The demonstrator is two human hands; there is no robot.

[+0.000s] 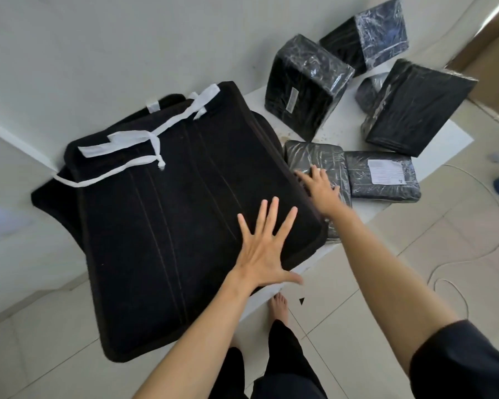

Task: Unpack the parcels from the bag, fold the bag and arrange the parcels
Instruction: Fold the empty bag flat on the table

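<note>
Left hand (264, 249) lies flat on the black bag (170, 211), fingers straight and spread wide, palm pressing the near right part of the fabric and gripping nothing. The right hand (320, 188) reaches past the bag's right edge, fingers extended and loose. It rests on a flat parcel (314, 156) wrapped in clear film, with the fingertips close against the side of the bag; it holds nothing.

From the head camera, the bag lies flattened across the left half of the white table (450, 139), its near corner hanging over the front edge. White straps (156, 131) lie in loose loops across its far end.

The parcels sit on the right half of the table, all dark and film-wrapped. The flat parcel is partly tucked under the bag's edge. Just beside it, to the right, lies a labelled parcel (383, 177) with a white sheet on top. Behind these, an upright parcel (306, 90) stands on end with a small sticker on its side. A tilted parcel (412, 108) leans at the far right, and a rear parcel (369, 33) stands against the wall.

Below the table a bare foot (278, 308) stands on the tiled floor (372, 312), and a pale cable (473, 254) curls across the tiles to the right.
</note>
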